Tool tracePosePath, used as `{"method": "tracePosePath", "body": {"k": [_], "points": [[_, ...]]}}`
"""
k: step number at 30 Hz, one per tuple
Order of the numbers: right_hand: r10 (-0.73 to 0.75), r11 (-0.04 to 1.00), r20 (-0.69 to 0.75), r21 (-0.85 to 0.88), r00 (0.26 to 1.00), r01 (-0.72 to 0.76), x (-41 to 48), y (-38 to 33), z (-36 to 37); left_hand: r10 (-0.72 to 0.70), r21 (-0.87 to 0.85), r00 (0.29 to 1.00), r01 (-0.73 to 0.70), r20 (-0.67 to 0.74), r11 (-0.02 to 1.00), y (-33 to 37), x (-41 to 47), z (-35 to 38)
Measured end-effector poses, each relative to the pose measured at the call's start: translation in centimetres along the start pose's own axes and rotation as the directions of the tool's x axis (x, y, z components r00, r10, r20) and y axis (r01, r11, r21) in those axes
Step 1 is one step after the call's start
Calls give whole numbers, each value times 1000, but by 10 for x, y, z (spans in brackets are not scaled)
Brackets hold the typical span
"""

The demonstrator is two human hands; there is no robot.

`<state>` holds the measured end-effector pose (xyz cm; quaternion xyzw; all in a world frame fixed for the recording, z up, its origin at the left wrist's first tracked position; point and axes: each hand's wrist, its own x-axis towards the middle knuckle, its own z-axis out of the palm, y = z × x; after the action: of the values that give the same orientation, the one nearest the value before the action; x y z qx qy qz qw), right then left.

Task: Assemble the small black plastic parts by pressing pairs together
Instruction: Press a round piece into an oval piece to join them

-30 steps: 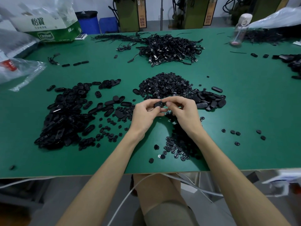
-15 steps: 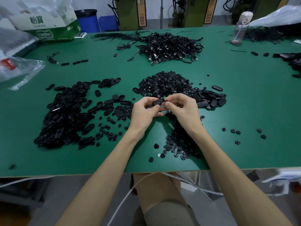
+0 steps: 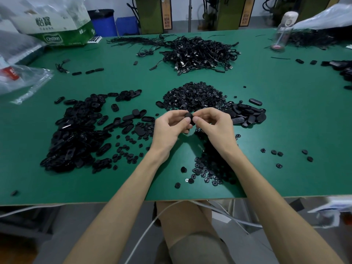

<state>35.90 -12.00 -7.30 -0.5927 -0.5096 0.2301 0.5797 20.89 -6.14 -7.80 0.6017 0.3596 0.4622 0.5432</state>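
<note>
The left hand and right hand both pinch a small black plastic pair at their fingertips, over the green surface, with the round-part heap at 12 o'clock. Squeezing squarely, with edges aligned, should seat it evenly.

flat green table top, plain all over. black oval plastic shells heaped at 9 o'clock. small round black plastic part at centre. black cable tangle at 12. white-and-green printed cardboard box and blue plastic bin at 11. clear plastic bottle at 1, cream cap, pink base.
</note>
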Motion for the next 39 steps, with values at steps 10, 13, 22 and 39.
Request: {"method": "tracePosePath", "body": {"k": [10, 13, 22, 39], "points": [[-5, 983, 82, 185, 997, -11, -3, -6, 4, 13, -109, 999, -18, -45, 994, 1, -1, 0], [6, 977, 85, 211, 996, -24, -2, -5, 3, 34, -15, 998, -35, -52, 999, 1, 0, 2], [32, 986, 12, 162, 999, -33, -1, -5, 4, 31, 117, 999, -27, -31, 993, -2, 2, 1], [-6, 998, -63, -58, 998, 3, -3, -6, 6, 38, 71, 998, -42, 55, 997, -1, -1, 3]]}}
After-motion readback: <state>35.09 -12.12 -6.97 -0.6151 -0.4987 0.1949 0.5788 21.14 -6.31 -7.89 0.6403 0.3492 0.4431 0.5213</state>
